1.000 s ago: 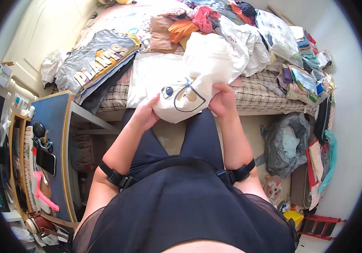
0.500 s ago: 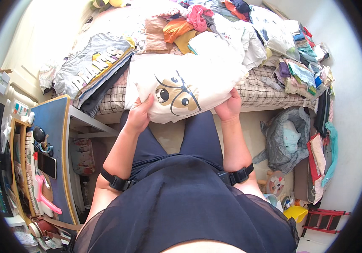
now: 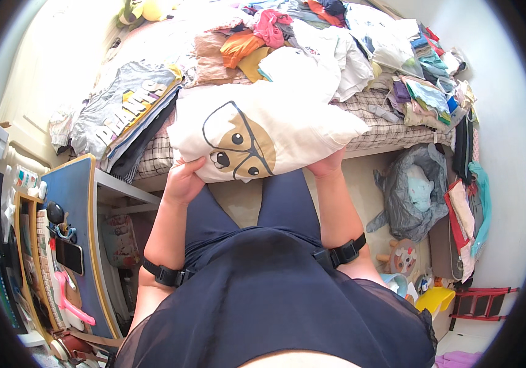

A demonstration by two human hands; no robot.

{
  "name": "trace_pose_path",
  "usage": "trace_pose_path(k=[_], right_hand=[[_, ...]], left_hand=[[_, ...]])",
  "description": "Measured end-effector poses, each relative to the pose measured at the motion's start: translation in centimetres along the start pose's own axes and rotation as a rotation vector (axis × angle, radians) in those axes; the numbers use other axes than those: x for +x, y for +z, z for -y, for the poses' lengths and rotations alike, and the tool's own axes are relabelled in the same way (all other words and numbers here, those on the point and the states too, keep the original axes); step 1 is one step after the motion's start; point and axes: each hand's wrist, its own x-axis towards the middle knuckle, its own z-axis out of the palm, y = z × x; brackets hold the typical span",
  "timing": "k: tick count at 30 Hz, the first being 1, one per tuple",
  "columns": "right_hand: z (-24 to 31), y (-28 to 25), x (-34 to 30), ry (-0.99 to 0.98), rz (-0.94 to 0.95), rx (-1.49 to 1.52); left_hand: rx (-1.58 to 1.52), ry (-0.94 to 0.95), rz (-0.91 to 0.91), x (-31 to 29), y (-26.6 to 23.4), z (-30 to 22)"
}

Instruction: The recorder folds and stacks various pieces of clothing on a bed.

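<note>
The fingers of the left hand (image 3: 183, 181) are tucked out of sight under the lower left corner of a cream cotton T-shirt printed with a brown cartoon face in black glasses (image 3: 257, 138), the thumb lying against the fabric's edge, so the hand is closed on the cloth; the right hand (image 3: 327, 164) pinches the lower right edge the same way, its fingers mostly hidden beneath the fold. The T-shirt is spread flat at the near edge of the checked bed (image 3: 392, 126), its lower hem hanging slightly over the side above the person's dark-trousered legs. As I judge it, the risk is that the shirt slides off that edge toward the floor if either grip loosens, since much of its weight sits close to the drop, and any pull may drag the loose clothes lying just behind it. A grey T-shirt with yellow lettering (image 3: 122, 107) lies on a stack of dark folded garments to the left, near but apart. Behind is a jumbled heap of orange, pink and white clothes (image 3: 287, 37), touching the shirt's far edge and leaving little free bed for spreading. To the right a grey plastic bag (image 3: 410, 190) slumps on the floor, and a blue-topped bench (image 3: 82, 202) crowds the left side.
</note>
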Motion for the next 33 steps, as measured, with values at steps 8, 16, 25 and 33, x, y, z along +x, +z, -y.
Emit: trace_pose_path(k=[8,16,25,33], right_hand=[[0.2,-0.3,-0.2,0.007,0.094,0.075],[-0.2,-0.6,0.3,0.014,-0.055,-0.004],[-0.1,-2.1,-0.3,-0.019,0.063,-0.121],[-0.2,0.0,1.7,0.177,0.003,-0.045]], left_hand=[[0.007,-0.019,0.041,0.2,-0.2,-0.1],[0.024,-0.013,-0.020,0.2,-0.1,-0.4],[0.022,0.012,-0.015,0.1,-0.3,-0.2],[0.030,0.014,-0.140,0.6,0.1,-1.6]])
